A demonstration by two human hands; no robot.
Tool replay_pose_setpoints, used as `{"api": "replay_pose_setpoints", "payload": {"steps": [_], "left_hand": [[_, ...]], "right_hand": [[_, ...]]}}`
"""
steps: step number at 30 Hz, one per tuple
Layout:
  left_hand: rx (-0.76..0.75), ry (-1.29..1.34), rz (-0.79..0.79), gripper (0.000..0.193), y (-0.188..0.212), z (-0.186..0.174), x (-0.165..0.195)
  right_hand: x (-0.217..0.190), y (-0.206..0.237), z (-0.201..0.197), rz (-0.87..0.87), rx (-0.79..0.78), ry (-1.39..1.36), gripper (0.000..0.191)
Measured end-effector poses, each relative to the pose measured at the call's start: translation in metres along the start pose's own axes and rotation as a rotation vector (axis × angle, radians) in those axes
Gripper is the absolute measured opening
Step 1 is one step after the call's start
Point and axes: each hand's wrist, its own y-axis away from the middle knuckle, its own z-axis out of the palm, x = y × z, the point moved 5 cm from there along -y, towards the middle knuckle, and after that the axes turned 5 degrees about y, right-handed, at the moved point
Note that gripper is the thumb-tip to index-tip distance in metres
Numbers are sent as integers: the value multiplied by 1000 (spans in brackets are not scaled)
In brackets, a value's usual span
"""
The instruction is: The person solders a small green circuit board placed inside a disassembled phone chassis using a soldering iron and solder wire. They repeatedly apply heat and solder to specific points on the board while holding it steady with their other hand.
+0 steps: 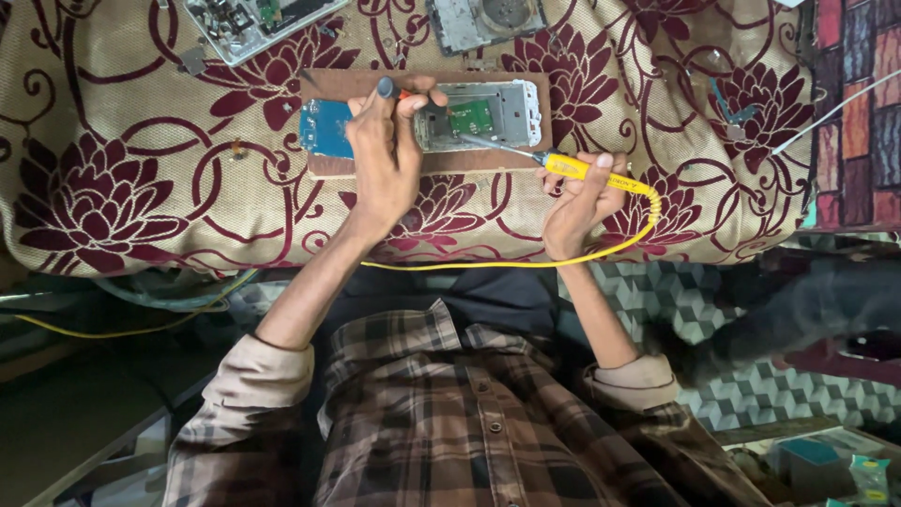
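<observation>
Left hand [385, 150] clenched round a small dark-handled tool [402, 92], pressed over an opened phone [474, 115]. Right hand [584, 192] grasps a yellow soldering iron [587, 171], tip on the phone's green board [471, 116]; yellow cord [526, 264] loops back. Phone lies on a brown board [333, 86], centre top. Blue part [325, 130] just left, possibly another circuit. Two more dismantled devices [253, 19] at the top edge. Small teal packets [868, 474] bottom right. Worktop cloth [122, 141]: beige, maroon flowers. Patterned wall [859, 103] right.
</observation>
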Motion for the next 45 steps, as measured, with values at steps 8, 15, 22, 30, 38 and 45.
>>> {"api": "replay_pose_setpoints", "payload": {"steps": [8,15,22,30,38,45], "left_hand": [[5,-62,104,19,2,-1,7],[4,22,-36,26,-3,2,-1],[2,30,111,24,1,0,8],[-2,-56,18,23,-3,0,8],[75,190,-125,22,-10,0,23],[182,428,-51,25,-2,-21,26]], "right_hand": [[2,0,-1,7,-7,-10,33],[3,-2,-1,3,11,-29,32],[5,-3,-3,25,25,-46,32],[6,-4,-2,19,8,-70,31],[0,-6,3,4,22,-72,34],[4,-9,0,109,60,-164,52]]}}
